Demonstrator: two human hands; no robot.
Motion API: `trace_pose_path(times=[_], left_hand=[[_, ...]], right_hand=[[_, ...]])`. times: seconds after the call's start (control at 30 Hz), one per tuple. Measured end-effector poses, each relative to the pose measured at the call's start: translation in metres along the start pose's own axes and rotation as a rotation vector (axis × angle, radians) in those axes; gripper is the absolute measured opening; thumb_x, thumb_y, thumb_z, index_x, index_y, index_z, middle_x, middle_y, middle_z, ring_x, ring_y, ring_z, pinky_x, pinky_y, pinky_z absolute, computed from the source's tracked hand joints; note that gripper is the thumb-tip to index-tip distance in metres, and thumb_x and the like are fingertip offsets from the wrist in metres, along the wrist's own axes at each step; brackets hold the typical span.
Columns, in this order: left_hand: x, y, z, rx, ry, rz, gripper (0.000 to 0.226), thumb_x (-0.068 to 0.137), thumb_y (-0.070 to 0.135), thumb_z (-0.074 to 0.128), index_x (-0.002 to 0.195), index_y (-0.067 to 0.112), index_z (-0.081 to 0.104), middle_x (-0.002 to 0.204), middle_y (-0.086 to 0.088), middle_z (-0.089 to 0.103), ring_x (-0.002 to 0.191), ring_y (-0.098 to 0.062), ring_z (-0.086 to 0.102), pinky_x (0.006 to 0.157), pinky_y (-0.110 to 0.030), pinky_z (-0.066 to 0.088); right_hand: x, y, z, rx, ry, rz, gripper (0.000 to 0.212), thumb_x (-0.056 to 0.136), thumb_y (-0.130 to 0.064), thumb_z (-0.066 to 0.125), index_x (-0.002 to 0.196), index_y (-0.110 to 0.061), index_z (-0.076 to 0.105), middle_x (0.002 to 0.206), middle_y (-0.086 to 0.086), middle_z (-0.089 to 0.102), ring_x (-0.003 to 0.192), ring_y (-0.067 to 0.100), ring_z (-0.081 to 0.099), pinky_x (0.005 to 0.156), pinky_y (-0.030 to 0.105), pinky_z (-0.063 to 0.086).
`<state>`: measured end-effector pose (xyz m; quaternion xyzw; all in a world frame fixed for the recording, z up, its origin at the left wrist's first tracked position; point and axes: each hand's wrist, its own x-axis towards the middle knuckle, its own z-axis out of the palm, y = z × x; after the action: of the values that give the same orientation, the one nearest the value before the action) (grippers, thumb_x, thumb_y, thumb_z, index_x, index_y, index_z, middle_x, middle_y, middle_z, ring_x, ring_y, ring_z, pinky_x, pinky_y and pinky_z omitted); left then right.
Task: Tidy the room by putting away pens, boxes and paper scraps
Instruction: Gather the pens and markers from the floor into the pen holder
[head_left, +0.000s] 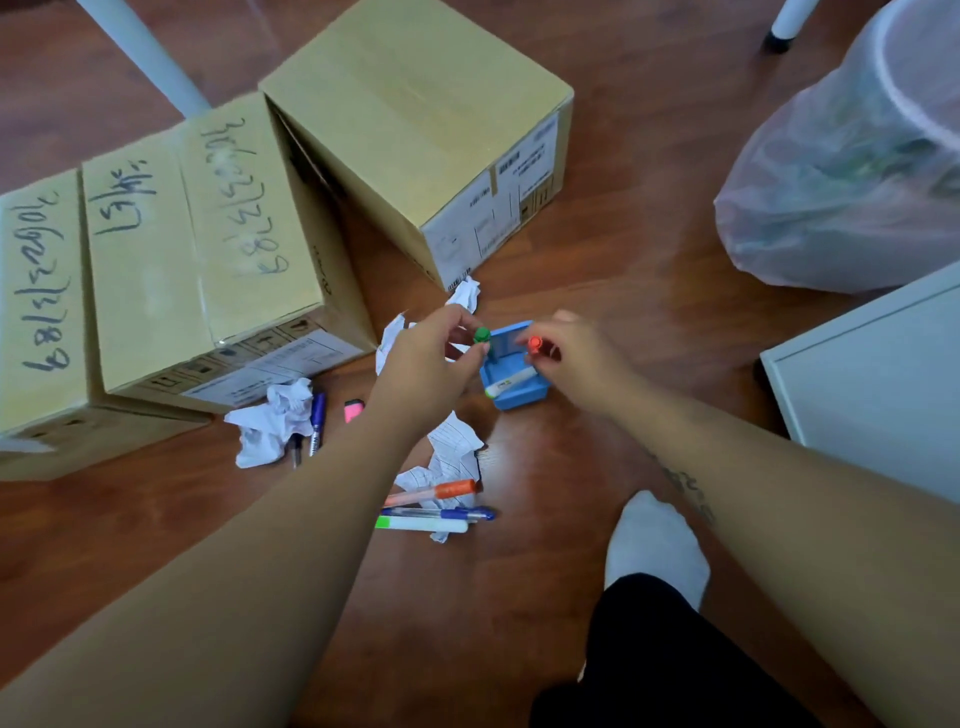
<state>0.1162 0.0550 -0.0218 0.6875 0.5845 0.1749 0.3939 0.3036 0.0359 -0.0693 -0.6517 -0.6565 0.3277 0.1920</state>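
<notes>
Both hands sat over the blue pen holder (511, 371) on the wood floor (623, 234). Left hand (434, 358) was pinched on a green-capped pen (482, 335), cap end up at the holder's left edge. Right hand (569, 353) was pinched on an orange-capped pen (535, 343) at its right edge. One white marker (511, 383) already lay slanted inside.

Handling, as judged: pens are light, stiff, smooth plastic, so a fingertip pinch mid-barrel should do; caps may pull off, so grip the barrel instead. The holder looked small and light, likely to slide or tip if bumped.

Not yet collected: an orange pen (434, 492), blue pen (441, 514) and green-tipped white marker (423, 525) lay side by side near the person's sock (654, 545); a purple pen (317, 421) and pink highlighter (353, 410) sat by the boxes. Crumpled paper scraps (272, 421) were soft, weightless, grab anywhere. Three taped cardboard boxes (197, 249) stood closed; weight unknown, best lifted from the bottom edges. Lined bin bag (841, 171) stood at upper right.
</notes>
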Motion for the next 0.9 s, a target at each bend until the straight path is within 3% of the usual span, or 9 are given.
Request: trace_pose_path(times=[0.1,0.23,0.43,0.57,0.67,0.77,0.83,0.9], left_hand=[[-0.006,-0.013,0.006,0.054,-0.012,-0.015,0.009,0.090,0.019,0.065,0.097,0.023,0.061,0.094,0.006,0.068,0.081,-0.008,0.063,0.074,-0.025,0.053],[-0.014,-0.029,0.007,0.133,-0.042,-0.071,0.018,0.091,0.021,0.064,0.108,0.023,0.059,0.105,0.008,0.064,0.088,-0.008,0.060,0.070,-0.017,0.046],[-0.032,-0.046,0.010,0.176,-0.084,-0.131,0.017,0.093,0.016,0.060,0.110,0.019,0.060,0.101,0.008,0.060,0.089,-0.010,0.056,0.065,-0.015,0.043],[-0.049,-0.063,0.009,0.209,-0.085,-0.202,0.018,0.093,0.015,0.060,0.111,0.018,0.062,0.100,0.005,0.061,0.088,-0.012,0.057,0.067,-0.023,0.041],[-0.063,-0.075,0.007,0.208,-0.104,-0.247,0.019,0.092,0.016,0.060,0.112,0.015,0.062,0.099,0.005,0.062,0.088,-0.013,0.059,0.069,-0.021,0.040],[-0.075,-0.084,0.005,0.225,-0.129,-0.242,0.014,0.093,0.018,0.061,0.107,0.017,0.062,0.100,0.006,0.064,0.086,-0.009,0.057,0.070,-0.021,0.044],[-0.079,-0.087,0.004,0.220,-0.127,-0.247,0.013,0.092,0.017,0.061,0.105,0.019,0.062,0.100,0.007,0.064,0.088,-0.008,0.058,0.074,-0.022,0.045],[-0.080,-0.089,0.005,0.204,-0.117,-0.254,0.013,0.092,0.017,0.061,0.105,0.019,0.063,0.102,0.007,0.066,0.090,-0.008,0.059,0.077,-0.024,0.048]], right_hand=[[0.000,0.003,0.002,-0.050,-0.033,-0.032,0.023,0.088,-0.013,0.064,0.110,-0.018,0.070,0.092,0.003,0.050,0.082,0.024,0.056,0.072,0.034,0.047],[0.003,0.003,0.000,-0.071,-0.084,-0.025,0.039,0.087,-0.007,0.059,0.124,-0.018,0.062,0.097,-0.003,0.041,0.082,0.016,0.046,0.072,0.028,0.040],[0.004,0.003,-0.003,-0.074,0.004,-0.001,0.030,0.088,-0.011,0.060,0.116,-0.019,0.064,0.097,-0.002,0.044,0.077,0.020,0.053,0.072,0.033,0.049],[0.006,-0.004,-0.003,-0.071,0.033,-0.026,0.024,0.084,-0.010,0.060,0.105,-0.021,0.066,0.089,-0.003,0.046,0.071,0.018,0.051,0.067,0.037,0.050],[0.007,-0.009,-0.002,-0.059,-0.044,-0.020,0.031,0.082,-0.009,0.060,0.109,-0.022,0.067,0.090,-0.002,0.049,0.082,0.023,0.056,0.073,0.038,0.048],[0.004,-0.014,-0.002,-0.151,-0.095,-0.001,0.032,0.084,-0.028,0.064,0.116,-0.031,0.064,0.100,-0.007,0.057,0.103,0.022,0.051,0.085,0.037,0.034],[0.004,-0.018,-0.002,-0.213,-0.073,-0.002,0.028,0.086,-0.041,0.065,0.113,-0.037,0.065,0.102,-0.015,0.059,0.106,0.017,0.044,0.083,0.036,0.024],[0.008,-0.023,-0.001,-0.250,-0.085,-0.016,0.025,0.089,-0.041,0.063,0.113,-0.035,0.065,0.106,-0.013,0.065,0.108,0.018,0.043,0.081,0.035,0.021]])
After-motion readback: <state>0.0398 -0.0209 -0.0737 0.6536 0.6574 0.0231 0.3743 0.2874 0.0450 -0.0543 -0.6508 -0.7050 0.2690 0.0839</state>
